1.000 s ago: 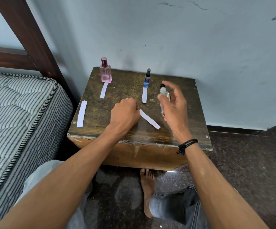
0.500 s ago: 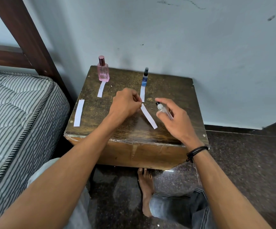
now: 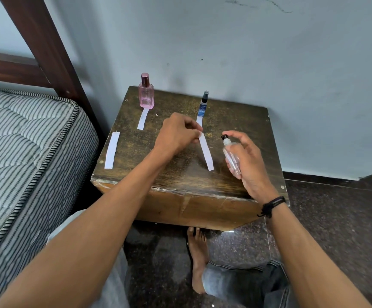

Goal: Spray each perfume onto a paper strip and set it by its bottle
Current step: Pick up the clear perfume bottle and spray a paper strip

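My left hand (image 3: 178, 134) pinches the far end of a white paper strip (image 3: 207, 153) over the middle of the dark wooden table (image 3: 180, 174). To its right, my right hand (image 3: 247, 158) grips a small clear spray bottle (image 3: 231, 154) with a black nozzle that points left toward the strip. A pink perfume bottle (image 3: 146, 91) stands at the back left with a paper strip (image 3: 142, 118) in front of it. A slim blue bottle (image 3: 203, 104) stands at the back centre, with another strip (image 3: 199, 120) just below it. One more strip (image 3: 112, 150) lies at the table's left edge.
A striped mattress (image 3: 25, 156) and a dark wooden bed frame (image 3: 45, 45) are on the left. A pale wall (image 3: 269, 63) stands right behind the table. My bare foot (image 3: 197, 252) rests on the dark floor (image 3: 336, 230) under the table's front edge.
My right hand raised the clear bottle from a low tilt to nearly upright beside the strip. My left hand drew the strip's far end slightly back toward the blue bottle.
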{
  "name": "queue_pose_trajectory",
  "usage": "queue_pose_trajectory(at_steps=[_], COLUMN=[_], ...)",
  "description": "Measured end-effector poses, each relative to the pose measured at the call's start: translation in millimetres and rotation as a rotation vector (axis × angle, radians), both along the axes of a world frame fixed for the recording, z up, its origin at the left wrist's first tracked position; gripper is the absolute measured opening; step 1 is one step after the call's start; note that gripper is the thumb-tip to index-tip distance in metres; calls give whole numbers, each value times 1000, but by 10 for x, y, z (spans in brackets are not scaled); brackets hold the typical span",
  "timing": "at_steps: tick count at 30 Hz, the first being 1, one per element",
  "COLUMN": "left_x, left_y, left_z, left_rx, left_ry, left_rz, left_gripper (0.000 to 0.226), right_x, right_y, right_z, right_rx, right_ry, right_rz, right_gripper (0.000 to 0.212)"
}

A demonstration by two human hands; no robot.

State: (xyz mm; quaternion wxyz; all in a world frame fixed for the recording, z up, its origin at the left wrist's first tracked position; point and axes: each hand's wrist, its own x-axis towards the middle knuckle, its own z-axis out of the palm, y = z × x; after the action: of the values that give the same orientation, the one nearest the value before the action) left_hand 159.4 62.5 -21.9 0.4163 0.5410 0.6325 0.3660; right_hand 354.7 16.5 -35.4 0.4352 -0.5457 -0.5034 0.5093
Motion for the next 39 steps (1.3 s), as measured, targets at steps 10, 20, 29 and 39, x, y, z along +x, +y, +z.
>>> queue_pose_trajectory(at_steps=[10, 20, 29, 39], left_x=[42, 92, 95, 82], left_y=[-15, 9, 24, 15], left_z=[15, -28, -65, -42], left_rx=[-39, -1, 3, -20], left_ry=[-91, -25, -13, -50], left_rz=[-3, 8, 20, 20], left_gripper=[8, 7, 8, 7], right_x=[-35, -150, -189, -184], right_y=[-3, -54, -66, -44], right_z=[-164, -242, -253, -282], right_rx=[249, 437, 460, 459], right_ry=[-548, -845, -926, -932], right_rz=[84, 96, 99, 105], right_gripper=[35, 43, 45, 41])
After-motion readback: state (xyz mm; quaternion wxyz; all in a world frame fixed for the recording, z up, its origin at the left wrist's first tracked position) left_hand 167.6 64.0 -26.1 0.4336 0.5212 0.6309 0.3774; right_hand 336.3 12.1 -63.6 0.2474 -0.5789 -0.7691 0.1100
